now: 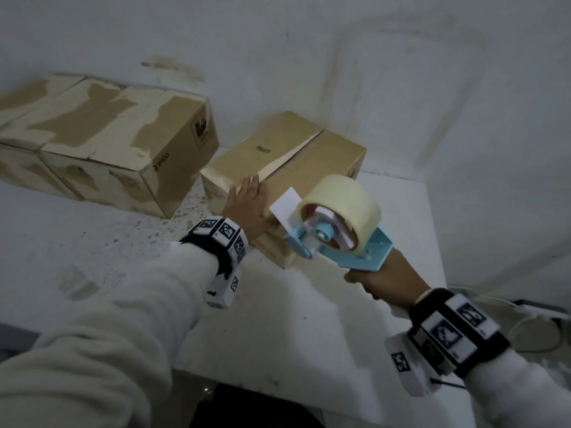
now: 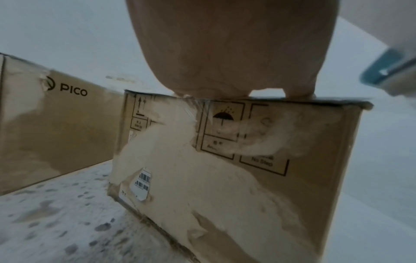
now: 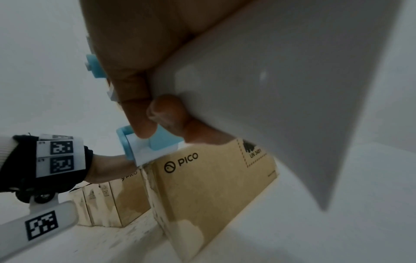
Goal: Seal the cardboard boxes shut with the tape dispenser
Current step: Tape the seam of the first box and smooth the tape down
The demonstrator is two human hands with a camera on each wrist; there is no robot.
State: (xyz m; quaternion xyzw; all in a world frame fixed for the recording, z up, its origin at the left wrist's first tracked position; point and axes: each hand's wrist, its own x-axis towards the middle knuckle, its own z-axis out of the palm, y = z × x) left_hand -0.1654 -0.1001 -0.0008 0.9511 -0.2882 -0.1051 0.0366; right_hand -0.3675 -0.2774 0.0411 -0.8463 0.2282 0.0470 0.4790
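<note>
- The left hand (image 1: 251, 202) lies flat on top of the near cardboard box (image 1: 324, 159), fingers straight and spread, palm pressing the flaps at the box's near end, just left of the centre seam.
- From the left wrist view, the left hand (image 2: 225, 49) sits on the top edge of that box (image 2: 281, 178), whose end face shows torn paper patches, handling symbols and a barcode label.
- The right hand (image 1: 386, 279) is wrapped round the handle of the tape dispenser (image 1: 364, 254); in the right wrist view its fingers (image 3: 139, 113) curl tight on the grip.
- The dispenser is light blue and carries a pale roll of tape (image 1: 343, 208). Its long axis runs from the handle up and left toward the box; its front end points at the box's near end, just right of the left hand.
- A white tab (image 1: 285, 205) stands at the dispenser's front, over the box's near top edge. Contact with the box cannot be told.
- The box lies on the white table (image 1: 309, 319), its long axis running away from the person toward the wall (image 1: 309, 41); the top seam runs the same way and gapes slightly.
- Left of this box, a row of further boxes (image 1: 108, 140) with torn, patchy tops stands against the wall, one marked PICO.
- Right of the table, white cables (image 1: 537, 332) lie lower down.
</note>
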